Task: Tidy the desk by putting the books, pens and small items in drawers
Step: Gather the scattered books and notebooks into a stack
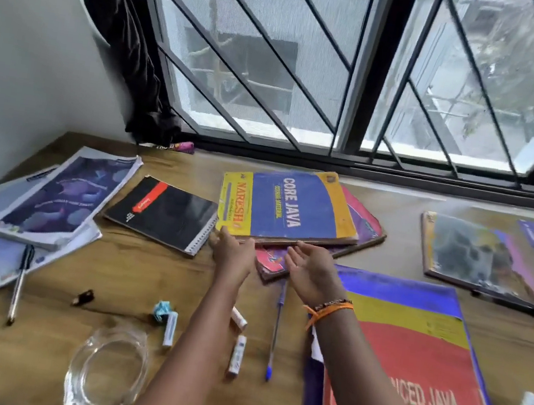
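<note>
Both hands reach to the near edge of the blue Core Java book [292,206] on the tabletop [131,268]. The left hand [232,249] touches its corner, fingers spread. The right hand [312,271] is spread too, holding nothing. A blue pen [275,335] lies between the arms.

Bright daylight pours in from the window [315,53] up top, desk [130,272] evenly lit, soft shadows; edges warp fisheye-style, right side smeared with motion blur.
</note>
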